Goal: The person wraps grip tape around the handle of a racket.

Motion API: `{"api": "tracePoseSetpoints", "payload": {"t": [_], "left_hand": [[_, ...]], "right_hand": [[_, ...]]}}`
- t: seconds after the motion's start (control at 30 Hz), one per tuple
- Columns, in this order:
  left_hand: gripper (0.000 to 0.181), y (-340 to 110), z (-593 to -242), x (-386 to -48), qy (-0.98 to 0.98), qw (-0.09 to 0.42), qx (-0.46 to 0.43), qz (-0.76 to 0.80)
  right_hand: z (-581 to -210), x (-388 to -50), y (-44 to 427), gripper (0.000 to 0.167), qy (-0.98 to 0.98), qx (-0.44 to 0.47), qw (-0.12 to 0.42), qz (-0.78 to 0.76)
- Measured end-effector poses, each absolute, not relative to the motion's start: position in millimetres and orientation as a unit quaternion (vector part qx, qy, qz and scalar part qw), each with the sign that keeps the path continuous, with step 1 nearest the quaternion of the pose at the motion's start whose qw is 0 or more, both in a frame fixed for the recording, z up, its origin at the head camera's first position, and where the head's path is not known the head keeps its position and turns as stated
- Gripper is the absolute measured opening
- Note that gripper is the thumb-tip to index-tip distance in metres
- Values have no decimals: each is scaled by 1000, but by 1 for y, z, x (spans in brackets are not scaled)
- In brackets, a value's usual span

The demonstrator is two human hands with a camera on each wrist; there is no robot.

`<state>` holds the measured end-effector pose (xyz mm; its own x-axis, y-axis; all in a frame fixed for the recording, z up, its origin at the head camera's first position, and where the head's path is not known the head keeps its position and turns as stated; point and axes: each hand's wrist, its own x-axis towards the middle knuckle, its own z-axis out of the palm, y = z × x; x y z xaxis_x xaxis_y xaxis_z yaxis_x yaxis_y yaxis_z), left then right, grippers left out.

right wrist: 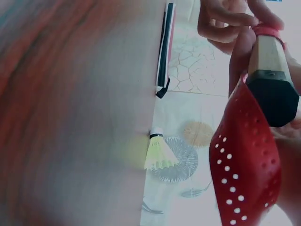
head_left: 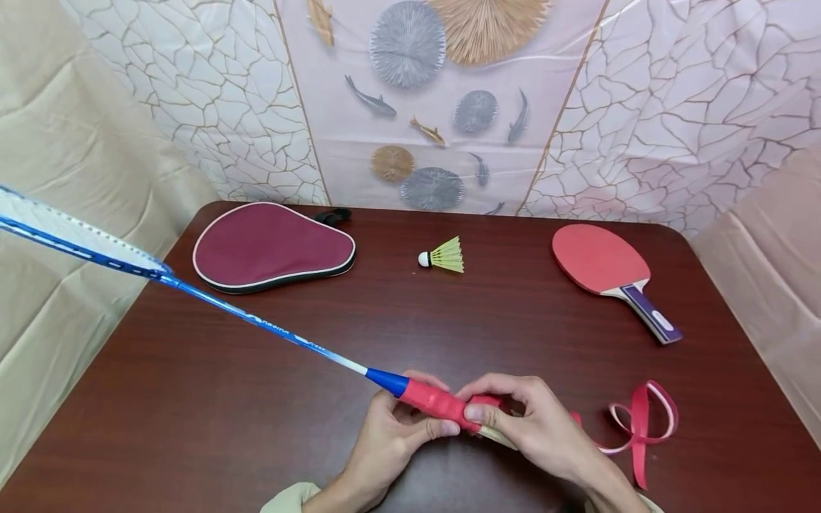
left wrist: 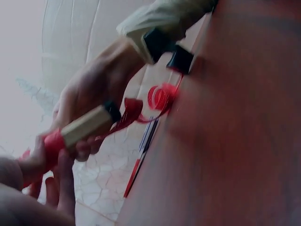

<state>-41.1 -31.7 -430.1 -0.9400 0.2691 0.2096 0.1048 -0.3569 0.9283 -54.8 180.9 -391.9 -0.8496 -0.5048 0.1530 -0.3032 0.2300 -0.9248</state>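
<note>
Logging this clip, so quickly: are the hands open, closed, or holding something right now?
Left hand: closed, holding the racket handle.
Right hand: closed, pinching tape against the handle.

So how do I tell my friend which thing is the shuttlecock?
Start at the brown table and look toward its far side. The shuttlecock lies there between the maroon paddle case on the left and the red table tennis paddle on the right. It's the smallest of the three, with a white tip and yellow skirt.
</note>
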Motion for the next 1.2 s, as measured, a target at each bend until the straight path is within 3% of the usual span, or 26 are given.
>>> {"api": "tracePoseSetpoints", "payload": {"t": [0.17,0.37,0.63,0.93,1.2], "left_hand": [[41,-31,-430,-38,591,-15,187,785],[38,-29,-429,-37,577,-6,256,775],[24,-27,-432,-41,568,-3,247,785],[24,-27,-435,-41,588,0,230,776],[26,-27,-435,-41,596,8,227,770]], "right_hand": [[-391,-55,177,21,805,-277,28,-523],[-391,-54,177,23,825,-280,-11,-491],[-391,-55,176,24,829,-288,-5,-479],[-393,-60,181,27,864,-260,-39,-430],[-390,-61,187,19,844,-268,-19,-465]]}}
